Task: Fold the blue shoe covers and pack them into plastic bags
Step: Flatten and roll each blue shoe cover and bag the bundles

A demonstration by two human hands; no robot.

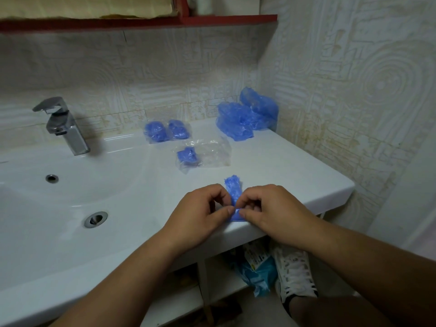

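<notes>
Seen from the head camera, both hands meet at the near edge of the sink counter, about six o'clock. The left hand and right hand each pinch the blue shoe cover with thumb and fingertips, probably using the flat top to crease it narrow. Towards eleven o'clock a plastic bag holds one folded cover, likely awaiting this one. Packed bags lie beyond it, and the loose pile sits at one.

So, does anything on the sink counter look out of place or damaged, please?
Nothing stands out. The left hand and right hand pinch a shoe cover at the counter edge; the filled bag, the half-filled bag and the loose pile lie neatly behind it.
</notes>
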